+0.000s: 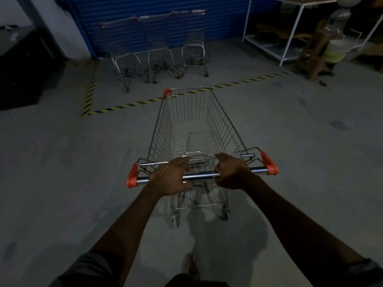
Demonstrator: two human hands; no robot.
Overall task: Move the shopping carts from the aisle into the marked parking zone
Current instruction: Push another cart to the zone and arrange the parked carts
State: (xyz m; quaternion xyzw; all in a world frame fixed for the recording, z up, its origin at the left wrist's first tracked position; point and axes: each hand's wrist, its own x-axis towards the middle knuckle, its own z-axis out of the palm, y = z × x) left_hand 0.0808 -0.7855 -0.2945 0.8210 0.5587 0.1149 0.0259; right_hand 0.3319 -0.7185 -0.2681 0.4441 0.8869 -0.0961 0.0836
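The left hand (172, 176) and right hand (232, 172) each grasp the chrome handle bar (202, 176) of an empty shopping cart (192, 121). Its front rim meets the striped floor tape (124, 105), while its rear wheels stand outside the zone. Three parked carts (159, 61) already stand inside by the blue shutter (145, 7), so this one seems to need only a short push across.

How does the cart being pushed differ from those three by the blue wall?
The pushed cart stands outside the striped tape; the parked carts stand inside it. The left hand and right hand grip the pushed cart's handle; nobody touches the parked carts. All are red-trimmed wire.
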